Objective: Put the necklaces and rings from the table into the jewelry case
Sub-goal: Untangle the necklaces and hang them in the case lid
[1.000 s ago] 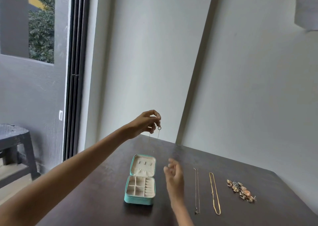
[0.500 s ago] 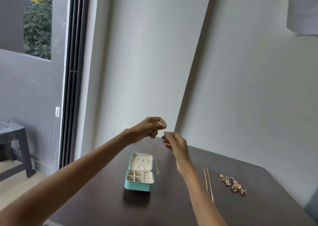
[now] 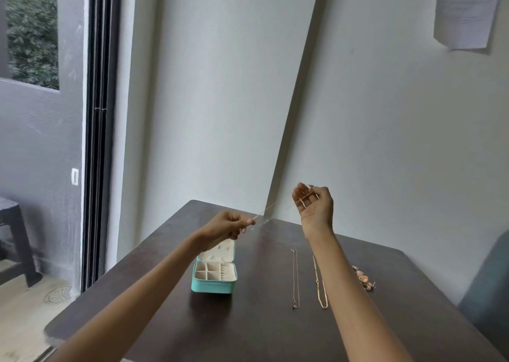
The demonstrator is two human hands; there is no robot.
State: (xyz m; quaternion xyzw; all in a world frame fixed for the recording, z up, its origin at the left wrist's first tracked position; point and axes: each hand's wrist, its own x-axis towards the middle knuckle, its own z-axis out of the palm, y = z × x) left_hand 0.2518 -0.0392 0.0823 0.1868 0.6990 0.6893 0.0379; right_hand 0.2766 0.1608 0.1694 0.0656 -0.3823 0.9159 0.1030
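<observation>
Left hand (image 3: 228, 225) pinches thin chain (image 3: 271, 207) | right hand (image 3: 314, 202) grips other end | chain taut above open jewelry case (image 3: 214, 277), mid-table (image 3: 248, 334)

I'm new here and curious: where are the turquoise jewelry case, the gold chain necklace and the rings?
Open turquoise jewelry case (image 3: 213, 286), head view, front wall.
Gold chain necklace (image 3: 322, 298), head view, lower strand.
Cluster of rings (image 3: 364, 278), head view, middle.

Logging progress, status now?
Left hand and right hand pinch thin chain necklace, stretched above open teal jewelry case. Nothing blocking.
</observation>
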